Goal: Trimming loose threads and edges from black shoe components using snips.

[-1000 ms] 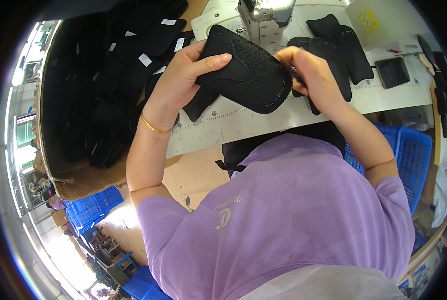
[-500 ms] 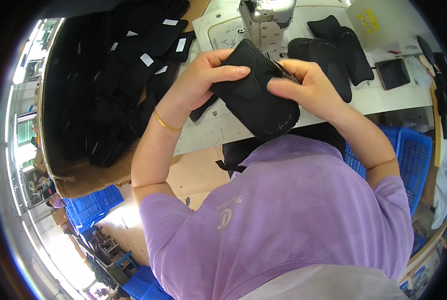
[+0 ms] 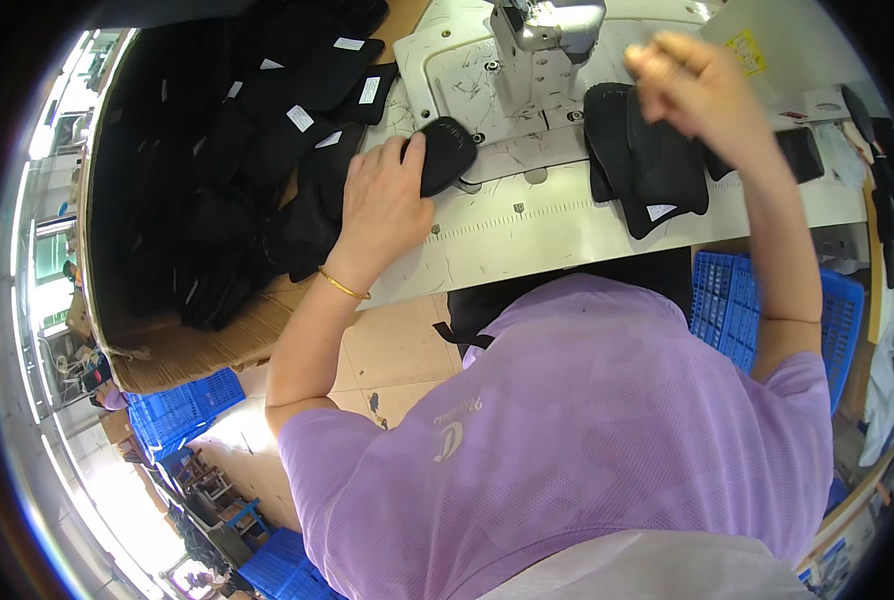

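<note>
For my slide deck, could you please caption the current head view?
Left hand on a black pad beside a sewing machine, right hand blurred above more black pads.

Gap on tabletop (image 3: 537, 212) betw. L hand (image 3: 387, 205) & blk pads (image 3: 667, 160); sewing mach. (image 3: 542, 60) blocks rear.

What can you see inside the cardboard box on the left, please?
The cardboard box holds a heap of black pieces, some with white labels; the box's bottom and anything under the top pieces are covered.

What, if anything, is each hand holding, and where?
Left hand: fingers over the left side of a black stitched pad; grip or touch, can't tell. Right hand: blurred, can't tell.
</note>
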A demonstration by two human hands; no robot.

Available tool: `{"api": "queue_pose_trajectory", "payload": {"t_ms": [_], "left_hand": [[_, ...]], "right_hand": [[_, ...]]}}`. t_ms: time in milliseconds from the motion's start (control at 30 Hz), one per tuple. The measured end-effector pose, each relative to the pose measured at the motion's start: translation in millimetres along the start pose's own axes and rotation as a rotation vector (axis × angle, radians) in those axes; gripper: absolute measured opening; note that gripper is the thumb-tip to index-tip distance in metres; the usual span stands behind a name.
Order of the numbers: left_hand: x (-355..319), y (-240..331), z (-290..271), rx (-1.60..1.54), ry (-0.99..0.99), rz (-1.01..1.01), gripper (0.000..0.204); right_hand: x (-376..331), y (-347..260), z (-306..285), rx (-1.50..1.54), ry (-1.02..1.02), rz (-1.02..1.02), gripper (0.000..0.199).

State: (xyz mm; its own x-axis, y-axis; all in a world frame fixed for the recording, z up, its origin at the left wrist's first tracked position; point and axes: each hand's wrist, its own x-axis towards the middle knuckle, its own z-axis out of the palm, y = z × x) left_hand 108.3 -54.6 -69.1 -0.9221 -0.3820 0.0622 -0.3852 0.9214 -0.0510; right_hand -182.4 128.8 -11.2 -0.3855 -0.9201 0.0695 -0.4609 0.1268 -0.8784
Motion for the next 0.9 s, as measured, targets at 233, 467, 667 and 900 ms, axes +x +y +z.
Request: {"api": "queue_pose_trajectory", "payload": {"t_ms": [233,467,667,900], "left_hand": [[43,24,-43,0.24,0.446,0.569,0.042],[81,12,-70,-0.961,0.334,0.126,0.069],[130,-22,-82,-1.531,-0.067,-0.041,0.032],[169,-73,-60,-1.282,-0.188,-0.03,0.035]], "right_hand": [[-23,-5,69,0.407,-0.264,0.166,0.031],[-39,-11,75,0.365,0.09,-0.049,0.024],[-33,-30,77,0.506,0.148,-0.05,0.028],[-24,-33,83,0.564,0.157,-0.122,0.033]]}}
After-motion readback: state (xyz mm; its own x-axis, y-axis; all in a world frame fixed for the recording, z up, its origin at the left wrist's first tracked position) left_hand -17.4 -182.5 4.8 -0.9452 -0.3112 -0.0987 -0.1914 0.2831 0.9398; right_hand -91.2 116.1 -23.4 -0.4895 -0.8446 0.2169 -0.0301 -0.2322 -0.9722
